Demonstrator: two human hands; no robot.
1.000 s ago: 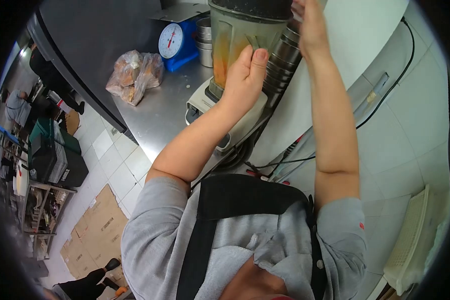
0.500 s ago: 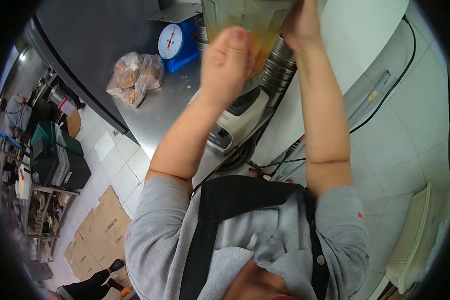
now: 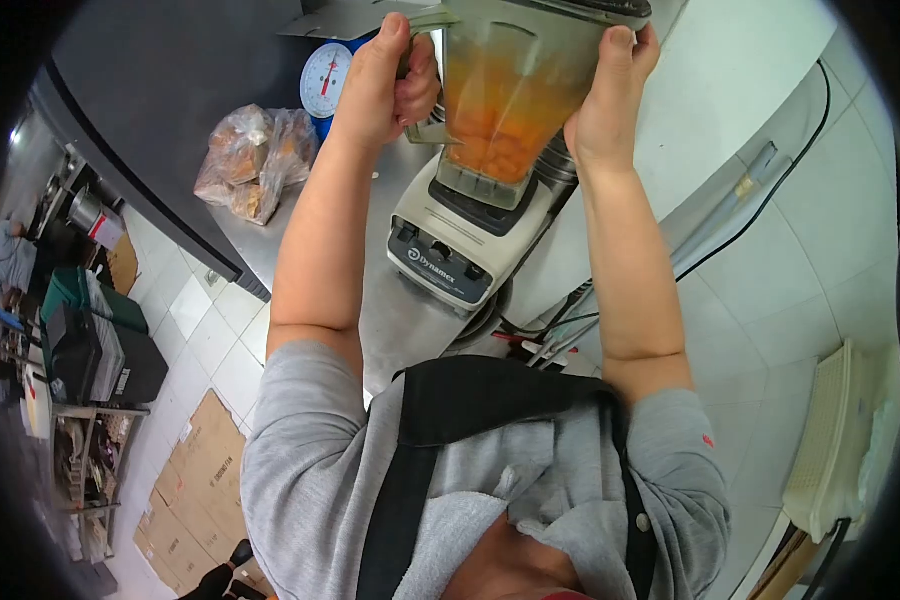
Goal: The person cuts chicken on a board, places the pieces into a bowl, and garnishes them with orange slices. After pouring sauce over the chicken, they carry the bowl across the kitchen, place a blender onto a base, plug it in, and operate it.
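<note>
A clear blender jug holds orange chunks low in a cloudy yellow-orange liquid, under a dark lid. Its foot is at the top of the cream Dynamex blender base; whether it is fully seated I cannot tell. My left hand is closed round the jug's handle on the left side, thumb on top. My right hand holds the jug's right side near the lid, with some fingers hidden behind it. The base rests on a metal table.
A plastic bag of brownish pieces and a blue dial scale stand left of the blender. Stacked metal containers are behind it. A black cable hangs at the right. Cardboard covers floor tiles at the left.
The jug has turned, so its handle now points left, and its foot shows at the base. My left hand has moved left and up with the handle; my right hand is slightly lower.
</note>
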